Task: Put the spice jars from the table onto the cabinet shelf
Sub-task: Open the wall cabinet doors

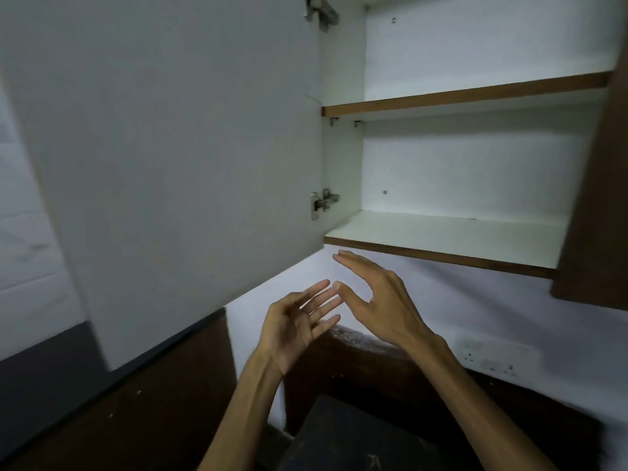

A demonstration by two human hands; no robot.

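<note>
A wall cabinet stands open in front of me. Its lower shelf (441, 232) is white with a brown front edge, and nothing stands on it. An upper shelf (465, 95) runs above it. My left hand (299, 324) is raised below the cabinet, palm turned up and fingers spread, holding nothing. My right hand (377, 297) hovers just under the lower shelf's front edge with straight fingers pointing left, also holding nothing. No spice jar or table is in view.
The white cabinet door (170, 147) hangs open on the left, close to my left hand. The brown right door (598, 198) borders the shelves. A dark wooden headboard (367, 348) and a wall socket (492, 360) lie below.
</note>
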